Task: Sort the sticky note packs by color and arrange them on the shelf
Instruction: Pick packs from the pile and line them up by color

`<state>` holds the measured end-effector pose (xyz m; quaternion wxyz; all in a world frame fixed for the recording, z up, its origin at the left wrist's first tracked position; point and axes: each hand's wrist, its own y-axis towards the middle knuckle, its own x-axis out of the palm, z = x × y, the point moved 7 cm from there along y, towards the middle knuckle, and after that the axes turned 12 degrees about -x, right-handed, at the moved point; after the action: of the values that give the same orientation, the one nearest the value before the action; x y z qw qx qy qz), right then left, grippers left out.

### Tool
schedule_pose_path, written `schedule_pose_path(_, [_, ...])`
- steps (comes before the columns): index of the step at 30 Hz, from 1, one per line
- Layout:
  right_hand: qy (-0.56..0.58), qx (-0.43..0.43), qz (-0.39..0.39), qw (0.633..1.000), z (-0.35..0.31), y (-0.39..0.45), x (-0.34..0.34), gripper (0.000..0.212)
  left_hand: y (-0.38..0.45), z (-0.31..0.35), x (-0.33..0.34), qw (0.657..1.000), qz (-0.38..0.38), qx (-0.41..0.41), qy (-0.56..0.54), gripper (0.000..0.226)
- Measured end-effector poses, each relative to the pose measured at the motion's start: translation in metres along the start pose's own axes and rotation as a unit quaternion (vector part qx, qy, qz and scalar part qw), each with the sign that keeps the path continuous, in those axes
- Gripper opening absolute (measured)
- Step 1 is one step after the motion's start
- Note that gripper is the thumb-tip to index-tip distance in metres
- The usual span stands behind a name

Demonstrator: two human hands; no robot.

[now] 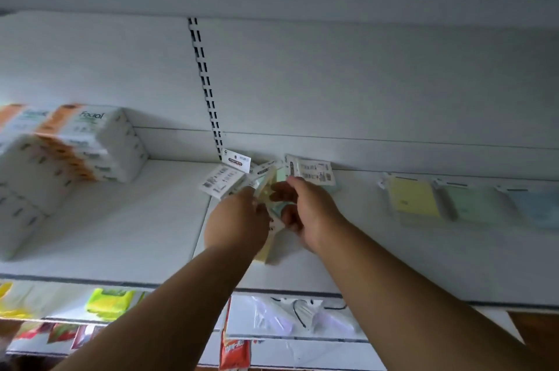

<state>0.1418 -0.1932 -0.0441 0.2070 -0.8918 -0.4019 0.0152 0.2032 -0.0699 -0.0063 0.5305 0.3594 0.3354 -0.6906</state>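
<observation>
I see my left hand and right hand both closed around a fanned bundle of sticky note packs at frame center, above the shelf; yellow pack, green pack and blue pack lie right.

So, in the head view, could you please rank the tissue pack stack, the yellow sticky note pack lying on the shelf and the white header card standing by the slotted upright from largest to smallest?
1. Tissue pack stack, clearly largest.
2. Yellow sticky note pack.
3. White header card, smallest, though it stands farther back, so that gap is less sure.
</observation>
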Motion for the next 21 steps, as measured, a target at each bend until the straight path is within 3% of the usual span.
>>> schedule_pose_path(1, [-0.031, -0.018, 0.011, 0.999, -0.005, -0.003, -0.003, 0.032, 0.003, -0.006, -0.004, 0.993, -0.014, -0.037, -0.107, 0.012])
schedule_pose_path(2, [-0.079, -0.035, 0.025, 0.996, -0.008, -0.006, -0.007, 0.036, 0.005, -0.013, -0.003, 0.961, -0.056, -0.098, -0.252, 0.008])
schedule_pose_path(4, [-0.154, -0.052, 0.038, 0.986, -0.012, -0.013, -0.016, 0.044, -0.004, -0.015, 0.004, 0.823, -0.157, -0.209, -0.504, 0.007])
schedule_pose_path(5, [-0.157, -0.047, 0.029, 0.986, -0.011, -0.016, -0.018, 0.045, -0.01, -0.011, 0.01, 0.768, -0.198, -0.235, -0.562, 0.011])
schedule_pose_path(7, [-0.092, -0.029, -0.001, 0.995, -0.008, -0.023, -0.02, 0.04, -0.02, -0.003, 0.02, 0.722, -0.25, -0.248, -0.595, 0.016])
schedule_pose_path(10, [-0.006, -0.053, 0.015, 0.998, -0.014, -0.026, -0.037, 0.027, -0.027, 0.003, 0.03, 0.713, -0.279, -0.228, -0.602, 0.013])
schedule_pose_path(13, [-0.005, -0.121, 0.008, 0.993, -0.031, -0.029, -0.061, 0.012, -0.027, 0.007, 0.035, 0.709, -0.293, -0.205, -0.608, 0.008])
schedule_pose_path(18, [-0.048, -0.136, 0.036, 0.989, -0.043, -0.042, -0.119, 0.016, -0.042, 0.036, 0.064, 0.753, -0.32, -0.169, -0.549, 0.03])
schedule_pose_path(21, [-0.01, -0.105, 0.092, 0.99, -0.025, -0.051, -0.17, 0.025, -0.077, 0.066, 0.099, 0.758, -0.344, -0.16, -0.531, 0.023])
